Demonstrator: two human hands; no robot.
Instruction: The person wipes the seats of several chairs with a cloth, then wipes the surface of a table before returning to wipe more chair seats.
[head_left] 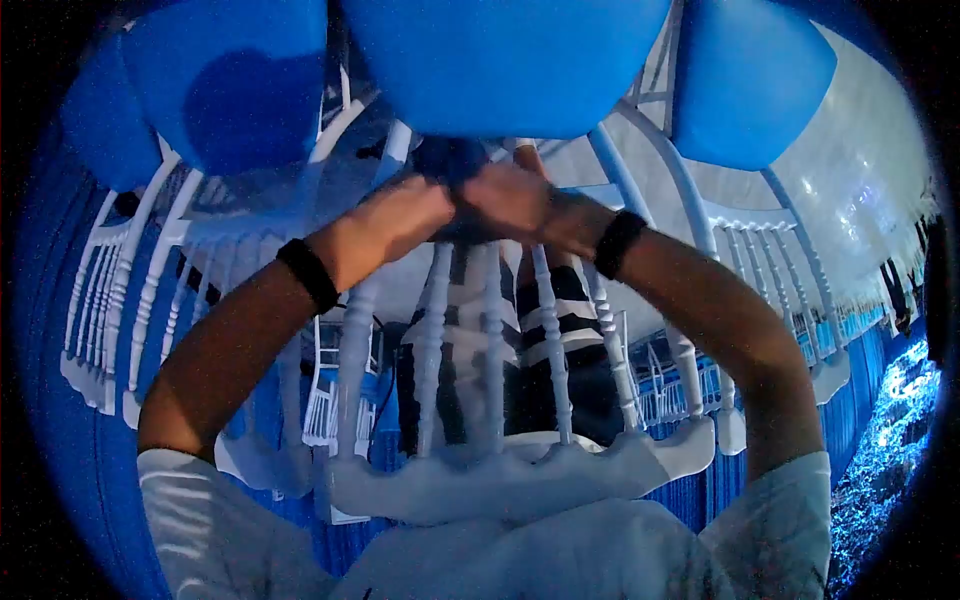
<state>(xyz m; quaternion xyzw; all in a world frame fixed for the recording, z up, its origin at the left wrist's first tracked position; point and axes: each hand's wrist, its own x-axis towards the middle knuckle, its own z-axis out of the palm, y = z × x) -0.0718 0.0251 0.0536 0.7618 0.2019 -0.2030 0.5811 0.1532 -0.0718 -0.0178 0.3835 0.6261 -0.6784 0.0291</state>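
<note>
My left hand (pixel 405 212) and my right hand (pixel 510 203) are close together at the upper middle, both blurred, with fingers curled inward. Dark blue cloth (pixel 450 165) shows between and behind them; its far edge is hard to make out. They are over the back of a white chair (pixel 520 490), whose turned spindles run down towards my body. Just beyond my hands lies the blue seat of a chair (pixel 505 65). Each wrist carries a black band.
More white chairs with blue seats stand at the left (pixel 225 85) and right (pixel 750 85). Smaller white chairs show through the spindles. Blue drapery (pixel 60 400) hangs at the left. Bright blue glittering light (pixel 890 450) is at the far right.
</note>
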